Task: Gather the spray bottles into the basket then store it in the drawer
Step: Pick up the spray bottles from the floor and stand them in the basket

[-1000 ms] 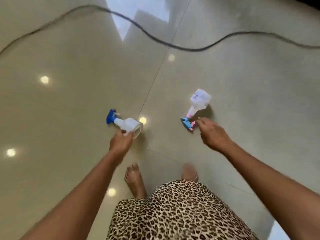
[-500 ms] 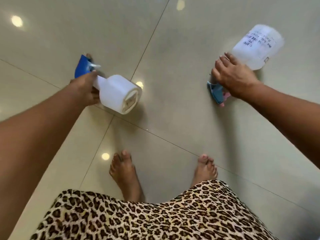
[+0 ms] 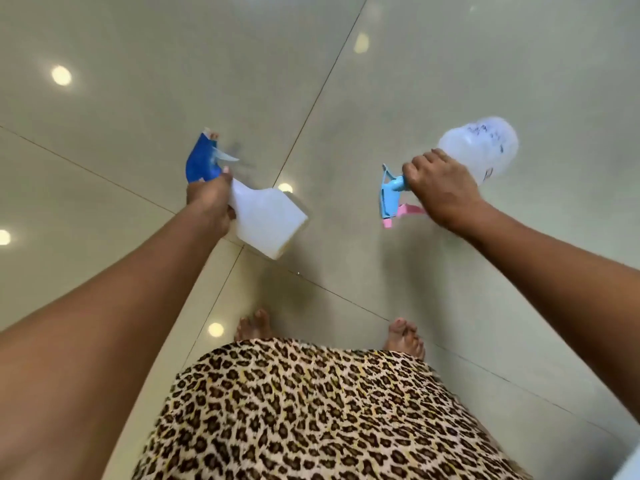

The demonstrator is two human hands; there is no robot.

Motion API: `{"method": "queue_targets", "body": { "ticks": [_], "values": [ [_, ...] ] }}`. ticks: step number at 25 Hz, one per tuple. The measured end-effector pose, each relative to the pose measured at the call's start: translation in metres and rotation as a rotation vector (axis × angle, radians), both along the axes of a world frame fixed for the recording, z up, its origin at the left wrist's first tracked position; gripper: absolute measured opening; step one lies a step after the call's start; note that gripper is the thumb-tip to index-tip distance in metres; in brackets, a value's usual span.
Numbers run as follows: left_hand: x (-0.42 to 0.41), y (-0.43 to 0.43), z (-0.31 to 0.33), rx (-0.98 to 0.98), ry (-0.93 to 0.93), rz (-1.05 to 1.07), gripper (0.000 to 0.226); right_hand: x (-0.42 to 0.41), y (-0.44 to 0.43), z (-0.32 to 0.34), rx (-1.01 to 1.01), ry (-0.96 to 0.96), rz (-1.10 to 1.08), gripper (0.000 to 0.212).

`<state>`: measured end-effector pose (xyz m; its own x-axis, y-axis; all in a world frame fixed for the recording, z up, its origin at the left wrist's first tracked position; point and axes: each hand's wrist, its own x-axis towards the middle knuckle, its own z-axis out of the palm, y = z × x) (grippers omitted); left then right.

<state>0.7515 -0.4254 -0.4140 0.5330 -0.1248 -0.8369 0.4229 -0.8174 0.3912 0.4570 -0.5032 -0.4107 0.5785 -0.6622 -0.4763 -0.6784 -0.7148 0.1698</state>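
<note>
My left hand (image 3: pixel 209 206) grips the neck of a white spray bottle (image 3: pixel 268 221) with a dark blue trigger head, held above the floor with its base pointing toward me. My right hand (image 3: pixel 441 192) grips the neck of a clear spray bottle (image 3: pixel 483 143) with a light blue and pink trigger head; its printed body points away to the right. Both bottles are off the floor. No basket or drawer is in view.
Glossy beige floor tiles (image 3: pixel 138 98) with dark grout lines and reflected ceiling lights fill the view. My bare feet (image 3: pixel 252 325) stand below the hands, partly covered by a leopard-print skirt (image 3: pixel 311 410).
Both hands closed on the bottles lying on the floor and lifted them. The view has risen away from the floor and the black cable has left the frame.
</note>
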Motion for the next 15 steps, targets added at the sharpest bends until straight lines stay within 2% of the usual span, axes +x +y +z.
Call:
{"method": "queue_targets", "body": {
  "ticks": [3, 6, 9, 15],
  "values": [
    [-0.017, -0.005, 0.047, -0.018, -0.024, -0.028, 0.038, 0.015, 0.005, 0.056, 0.263, -0.432, -0.568, 0.018],
    [-0.032, -0.006, 0.104, -0.058, -0.034, -0.047, 0.033, 0.030, 0.010, 0.117, 0.342, -0.736, -0.891, 0.015],
    [-0.049, -0.013, 0.187, -0.131, -0.026, -0.109, 0.032, 0.033, 0.015, 0.202, 0.395, -1.048, -1.119, 0.017],
    [-0.102, -0.029, 0.374, -0.303, 0.010, -0.275, 0.029, 0.004, 0.019, 0.376, 0.381, -1.226, -1.284, 0.011]
  ]
}}
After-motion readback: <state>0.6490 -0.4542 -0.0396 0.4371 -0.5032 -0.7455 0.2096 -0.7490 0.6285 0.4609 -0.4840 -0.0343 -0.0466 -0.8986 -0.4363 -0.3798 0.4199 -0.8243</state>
